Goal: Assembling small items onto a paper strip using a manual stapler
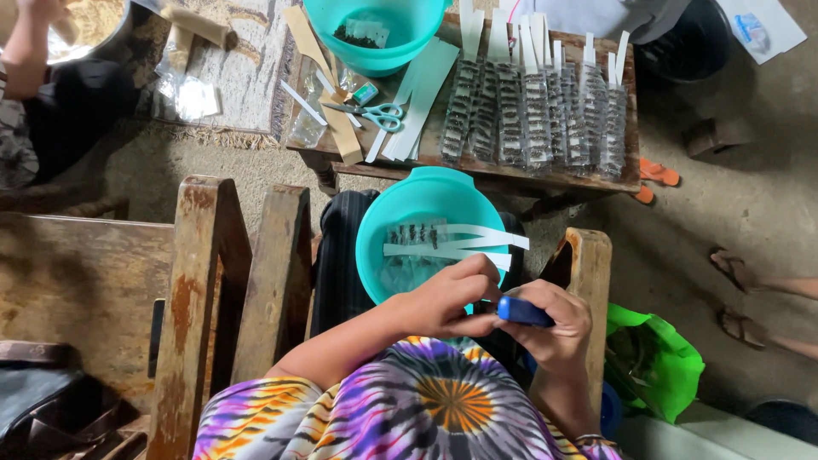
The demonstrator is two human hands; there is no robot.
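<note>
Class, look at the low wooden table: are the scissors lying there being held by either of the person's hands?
No. The teal-handled scissors lie untouched on the wooden table, while the right hand holds a blue stapler beside the left hand.

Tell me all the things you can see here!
Round teal plastic bowl: two, teal; one on lap, another on table.
White paper strips: several, white; across lap bowl.
Low wooden table: one, brown; ahead.
Rows of small clear packets: many, dark contents; on table.
Teal-handled scissors: one; on table.
Green plastic bag: one; floor, right.
Wooden bench: one, brown; left.
Blue stapler-like tool: one; in right hand.
Left hand: pinching at tool's tip.
Right hand: grip closed on tool.
</note>
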